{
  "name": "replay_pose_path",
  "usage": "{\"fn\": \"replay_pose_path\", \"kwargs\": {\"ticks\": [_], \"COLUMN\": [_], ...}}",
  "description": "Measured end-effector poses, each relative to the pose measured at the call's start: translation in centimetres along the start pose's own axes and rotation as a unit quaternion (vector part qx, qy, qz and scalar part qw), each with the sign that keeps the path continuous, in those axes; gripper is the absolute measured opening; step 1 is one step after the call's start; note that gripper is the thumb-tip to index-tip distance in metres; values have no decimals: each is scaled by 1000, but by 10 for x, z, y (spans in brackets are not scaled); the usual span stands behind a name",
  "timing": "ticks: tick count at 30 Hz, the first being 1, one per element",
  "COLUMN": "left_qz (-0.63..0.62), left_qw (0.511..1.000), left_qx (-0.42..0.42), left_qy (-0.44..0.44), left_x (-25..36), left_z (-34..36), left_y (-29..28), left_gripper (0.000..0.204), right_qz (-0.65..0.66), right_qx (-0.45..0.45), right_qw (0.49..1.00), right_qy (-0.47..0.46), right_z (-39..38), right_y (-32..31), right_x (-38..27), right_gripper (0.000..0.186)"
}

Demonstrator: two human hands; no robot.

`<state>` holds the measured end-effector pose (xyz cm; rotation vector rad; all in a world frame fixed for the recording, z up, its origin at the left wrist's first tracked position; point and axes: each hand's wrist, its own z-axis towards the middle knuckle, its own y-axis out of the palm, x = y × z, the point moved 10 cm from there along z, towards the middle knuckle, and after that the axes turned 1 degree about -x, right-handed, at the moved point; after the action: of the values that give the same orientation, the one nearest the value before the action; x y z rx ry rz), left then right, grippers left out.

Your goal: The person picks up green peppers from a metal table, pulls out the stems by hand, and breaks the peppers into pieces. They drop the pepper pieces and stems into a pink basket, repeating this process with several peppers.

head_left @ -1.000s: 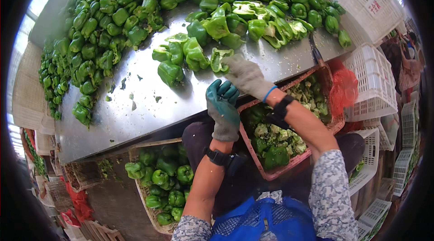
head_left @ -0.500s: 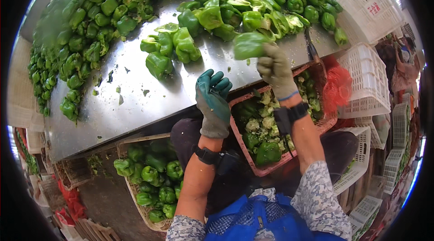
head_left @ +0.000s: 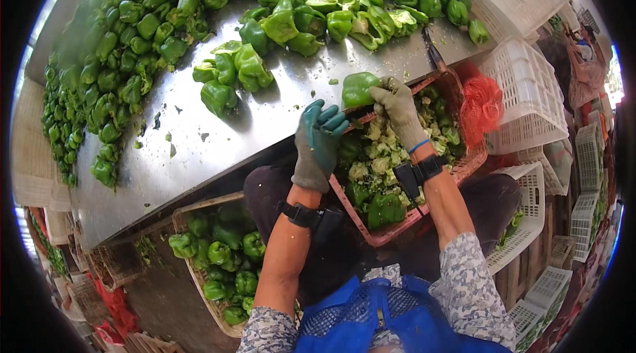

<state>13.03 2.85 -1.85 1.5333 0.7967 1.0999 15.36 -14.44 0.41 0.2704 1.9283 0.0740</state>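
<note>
My right hand [head_left: 399, 109], in a dirty greyish glove, grips a green bell pepper [head_left: 360, 90] between thumb and fingers, over the table's near edge. To its left, my left hand [head_left: 317, 144] wears a grey and teal glove. Its fingers are loosely bent and apart, holding nothing, a little short of the pepper. Under both hands stands a pink crate [head_left: 377, 240] of pale pepper cores and green pieces. On the metal table [head_left: 199, 154], several cut peppers [head_left: 232, 74] lie beyond my left hand. Halved peppers [head_left: 368, 25] lie farther back.
A large heap of whole peppers [head_left: 132, 48] covers the table's left and back. A dark-handled tool [head_left: 433, 51] rests at the right edge, near red netting [head_left: 481, 104]. A second crate of peppers [head_left: 222, 267] stands by my left leg. White plastic crates [head_left: 523, 98] stand at right.
My right hand has brought the bell pepper down and nearer to my left hand. My left hand has shifted slightly toward it. The view has moved a little to the right.
</note>
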Motion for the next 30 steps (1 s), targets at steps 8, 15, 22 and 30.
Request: {"fn": "replay_pose_path", "kwargs": {"ticks": [8, 15, 22, 30], "left_qz": [-42, 216, 624, 18], "left_qw": [998, 973, 717, 997], "left_qx": [21, -34, -150, 75], "left_qy": [-44, 75, 272, -22], "left_x": [-34, -27, -9, -29], "left_z": [-4, -9, -20, -5], "left_y": [36, 51, 69, 21], "left_gripper": [49, 51, 69, 41], "right_qz": [-122, -515, -487, -242], "right_qx": [-146, 46, 7, -63], "right_qw": [976, 822, 824, 940], "right_qy": [-104, -237, -289, -233], "right_z": [-82, -89, -81, -103], "right_y": [56, 50, 57, 42], "right_x": [-25, -34, -31, -33], "right_gripper": [31, 39, 27, 37]}}
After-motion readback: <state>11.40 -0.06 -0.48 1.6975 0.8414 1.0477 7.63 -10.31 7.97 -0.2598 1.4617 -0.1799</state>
